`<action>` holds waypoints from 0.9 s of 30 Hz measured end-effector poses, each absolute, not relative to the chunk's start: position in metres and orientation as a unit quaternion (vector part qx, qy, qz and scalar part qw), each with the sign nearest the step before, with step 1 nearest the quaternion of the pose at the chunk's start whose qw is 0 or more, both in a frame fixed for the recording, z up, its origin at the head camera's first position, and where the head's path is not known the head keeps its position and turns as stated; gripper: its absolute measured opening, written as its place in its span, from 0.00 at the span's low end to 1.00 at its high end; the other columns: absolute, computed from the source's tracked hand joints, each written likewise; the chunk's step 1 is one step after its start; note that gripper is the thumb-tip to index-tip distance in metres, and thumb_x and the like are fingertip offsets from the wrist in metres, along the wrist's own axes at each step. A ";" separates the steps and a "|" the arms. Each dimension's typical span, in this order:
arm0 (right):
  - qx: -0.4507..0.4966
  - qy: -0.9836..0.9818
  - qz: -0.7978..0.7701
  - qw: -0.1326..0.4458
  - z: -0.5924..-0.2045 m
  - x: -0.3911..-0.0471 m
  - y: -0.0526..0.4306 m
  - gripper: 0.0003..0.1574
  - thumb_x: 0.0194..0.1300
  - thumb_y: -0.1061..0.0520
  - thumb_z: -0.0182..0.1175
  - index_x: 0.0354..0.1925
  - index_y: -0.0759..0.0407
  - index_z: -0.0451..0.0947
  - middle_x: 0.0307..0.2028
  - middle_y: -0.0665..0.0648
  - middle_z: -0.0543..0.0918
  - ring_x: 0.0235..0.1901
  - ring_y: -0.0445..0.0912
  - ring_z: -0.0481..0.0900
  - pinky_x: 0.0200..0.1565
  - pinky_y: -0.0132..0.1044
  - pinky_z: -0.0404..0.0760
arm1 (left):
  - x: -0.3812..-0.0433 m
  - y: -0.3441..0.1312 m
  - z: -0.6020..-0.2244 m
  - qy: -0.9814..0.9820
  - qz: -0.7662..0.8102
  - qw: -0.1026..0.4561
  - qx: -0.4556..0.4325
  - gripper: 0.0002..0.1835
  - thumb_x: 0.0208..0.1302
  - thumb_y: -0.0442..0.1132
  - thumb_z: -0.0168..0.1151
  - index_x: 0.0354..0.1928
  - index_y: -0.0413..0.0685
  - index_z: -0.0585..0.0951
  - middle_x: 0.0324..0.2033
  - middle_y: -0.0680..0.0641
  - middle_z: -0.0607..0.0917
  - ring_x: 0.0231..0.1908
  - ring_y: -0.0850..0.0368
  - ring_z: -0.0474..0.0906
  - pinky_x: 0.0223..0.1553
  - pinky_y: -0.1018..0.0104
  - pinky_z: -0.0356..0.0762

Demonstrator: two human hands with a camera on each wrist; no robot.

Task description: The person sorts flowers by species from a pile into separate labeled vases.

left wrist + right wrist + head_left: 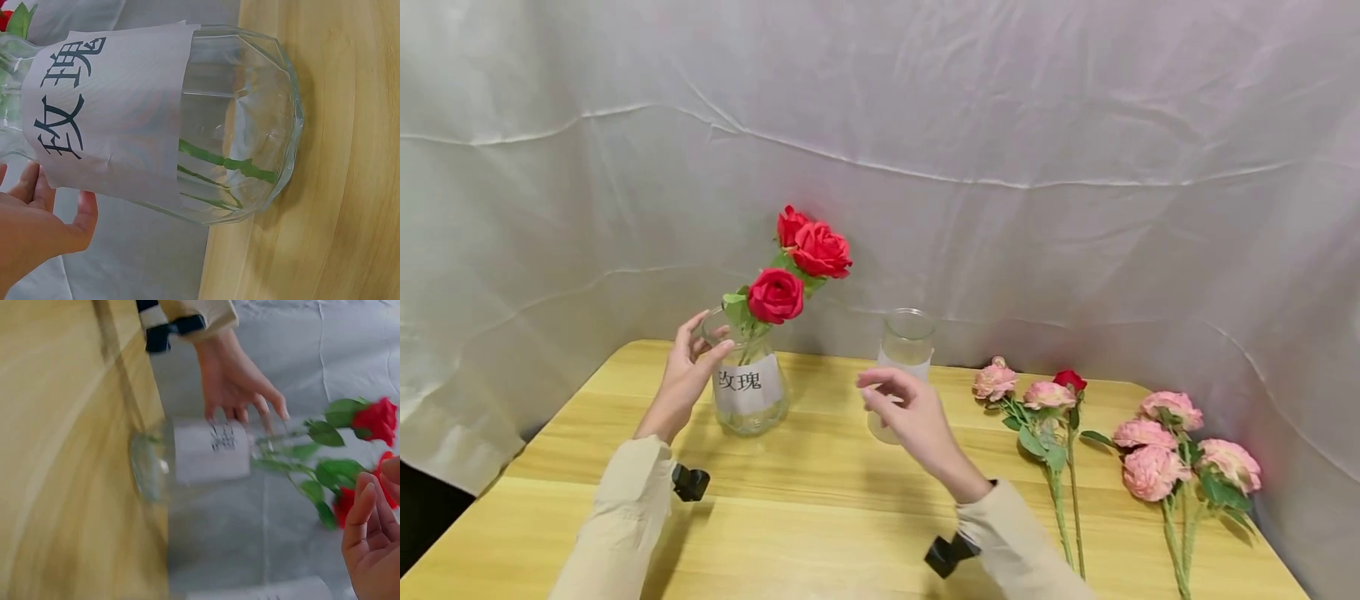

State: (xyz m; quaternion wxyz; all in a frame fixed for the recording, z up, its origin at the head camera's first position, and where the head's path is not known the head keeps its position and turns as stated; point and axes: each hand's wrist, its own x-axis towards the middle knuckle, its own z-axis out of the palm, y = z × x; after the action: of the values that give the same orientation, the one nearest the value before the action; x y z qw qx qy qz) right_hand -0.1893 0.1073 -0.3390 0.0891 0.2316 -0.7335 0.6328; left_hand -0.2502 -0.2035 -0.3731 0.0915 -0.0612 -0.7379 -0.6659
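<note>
A clear glass vase (752, 419) with a white paper label (125, 119) stands upright on the left. Three red roses (777, 296) lean out of it to the right, their green stems (228, 164) reaching down inside. My left hand (688, 368) grips the vase's neck, with the thumb in front and the fingers round the far side. Over the middle of the table hangs my right hand (919, 421), fingers loosely bent and holding nothing. Behind it is a taller, narrow glass vase (908, 342), also labelled, partly hidden by the hand.
On the right lie pink flowers (1152, 472) in two bunches, stems towards me. A red rose (1070, 381) on a long stem lies against the nearer bunch. Grey cloth (925, 125) hangs behind the wooden table (805, 508).
</note>
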 end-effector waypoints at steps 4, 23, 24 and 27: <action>0.221 -0.753 0.606 0.128 -0.331 -0.182 0.144 0.11 0.62 0.71 0.60 0.44 0.71 0.80 0.39 0.65 0.83 0.32 0.41 0.79 0.28 0.32 0.78 | -0.251 -0.203 -0.373 -0.738 -0.665 0.093 -0.061 0.42 0.71 0.47 0.55 0.76 0.49 0.42 0.68 0.34 0.63 0.67 0.46 0.56 0.66 0.45 0.53; 0.056 -0.725 0.649 0.224 -0.344 -0.170 0.302 0.10 0.66 0.65 0.60 0.46 0.60 0.83 0.35 0.47 0.85 0.33 0.38 0.79 0.28 0.25 0.77 | -0.251 -0.201 -0.374 -0.730 -0.676 0.087 -0.056 0.42 0.70 0.47 0.56 0.76 0.51 0.43 0.69 0.35 0.62 0.68 0.46 0.55 0.67 0.46 0.52; 0.042 -0.737 0.637 0.222 -0.347 -0.171 0.310 0.10 0.67 0.63 0.61 0.46 0.58 0.83 0.35 0.46 0.85 0.33 0.37 0.79 0.29 0.25 0.77 | -0.251 -0.201 -0.374 -0.729 -0.677 0.088 -0.056 0.42 0.70 0.47 0.56 0.76 0.51 0.43 0.69 0.35 0.62 0.68 0.46 0.55 0.67 0.46 0.52; 0.010 -0.789 0.579 0.204 -0.356 -0.176 0.333 0.12 0.68 0.58 0.61 0.49 0.57 0.82 0.36 0.39 0.83 0.36 0.35 0.79 0.31 0.25 0.77 | -0.250 -0.202 -0.374 -0.726 -0.679 0.091 -0.054 0.42 0.71 0.46 0.56 0.76 0.51 0.43 0.69 0.34 0.62 0.67 0.46 0.55 0.67 0.46 0.52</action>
State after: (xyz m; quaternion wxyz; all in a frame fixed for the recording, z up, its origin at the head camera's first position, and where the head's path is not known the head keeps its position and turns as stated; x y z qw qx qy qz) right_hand -0.1765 0.3333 -0.3556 0.2043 0.0104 -0.7892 0.5790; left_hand -0.2500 -0.2018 -0.3742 0.0913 -0.0543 -0.7260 -0.6795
